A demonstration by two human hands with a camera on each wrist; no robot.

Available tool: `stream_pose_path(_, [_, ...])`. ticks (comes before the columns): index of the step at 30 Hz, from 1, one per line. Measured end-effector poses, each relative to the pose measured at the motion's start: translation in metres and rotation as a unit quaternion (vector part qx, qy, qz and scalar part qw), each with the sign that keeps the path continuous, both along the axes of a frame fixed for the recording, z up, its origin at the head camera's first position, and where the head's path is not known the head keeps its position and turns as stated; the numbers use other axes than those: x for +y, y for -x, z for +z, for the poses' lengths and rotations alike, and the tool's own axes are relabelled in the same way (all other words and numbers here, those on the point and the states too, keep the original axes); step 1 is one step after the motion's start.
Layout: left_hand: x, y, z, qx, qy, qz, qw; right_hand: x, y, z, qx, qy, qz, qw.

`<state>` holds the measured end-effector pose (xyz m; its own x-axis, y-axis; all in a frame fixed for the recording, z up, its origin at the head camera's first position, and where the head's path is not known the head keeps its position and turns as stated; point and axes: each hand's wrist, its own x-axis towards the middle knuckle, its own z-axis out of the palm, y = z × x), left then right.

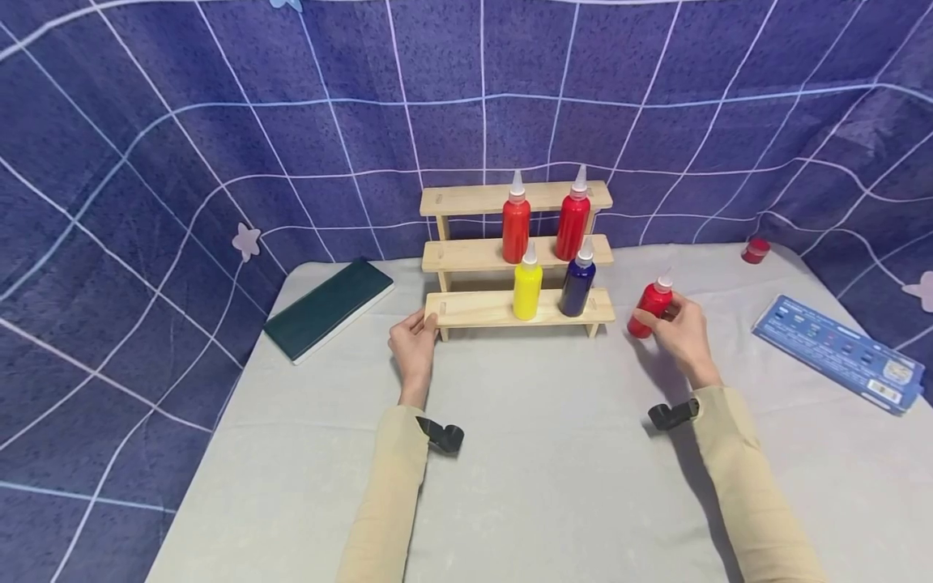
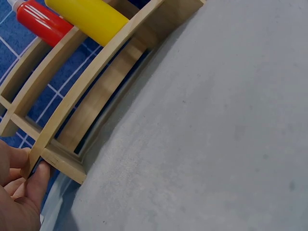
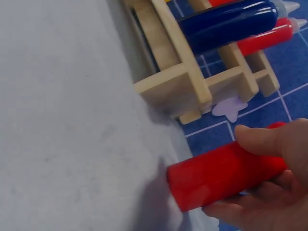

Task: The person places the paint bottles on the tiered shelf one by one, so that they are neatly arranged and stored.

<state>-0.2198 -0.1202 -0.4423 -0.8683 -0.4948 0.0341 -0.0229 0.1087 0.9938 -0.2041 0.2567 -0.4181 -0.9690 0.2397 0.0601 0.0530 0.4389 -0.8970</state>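
A three-step wooden rack (image 1: 517,253) stands at the back of the table. My left hand (image 1: 415,348) pinches the left end of its lowest step, thumb and fingers on either side of the board (image 2: 36,149). In my right hand (image 1: 683,334) is a red squeeze bottle (image 3: 211,175) with a pale pointed nozzle, held tilted just right of the rack. A yellow bottle (image 1: 528,291) and a dark blue bottle (image 1: 577,287) stand on the lowest step. Two more red bottles, one on the left (image 1: 516,231) and one on the right (image 1: 573,225), stand on the middle step.
A dark green book (image 1: 330,309) lies left of the rack. To the right are a blue printed box (image 1: 838,354) and a small red lidded pot (image 1: 756,250) near the back edge. Behind the table hangs a blue gridded cloth (image 1: 452,73).
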Motion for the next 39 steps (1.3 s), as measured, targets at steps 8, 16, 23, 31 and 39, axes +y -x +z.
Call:
stream_pose_path(8, [0.000,0.000,0.001,0.001,-0.004,0.001,1.0000,0.005,-0.007,0.017,0.001,0.004,0.061,0.998])
stream_pose_path(16, [-0.001,-0.001,0.002,-0.002,-0.005,0.004,1.0000,0.006,-0.018,0.045,0.005,0.001,0.125,0.992])
stream_pose_path(23, [-0.002,0.000,0.002,0.001,-0.004,0.005,1.0000,-0.009,-0.029,0.069,0.001,-0.017,0.173,0.985])
stream_pose_path(31, [-0.002,-0.001,0.003,0.000,-0.001,0.010,0.9999,-0.034,-0.037,0.090,-0.008,-0.007,0.224,0.975])
stream_pose_path(39, [0.001,-0.001,0.001,-0.003,0.003,0.006,1.0000,-0.055,-0.035,0.092,-0.016,0.003,0.264,0.964])
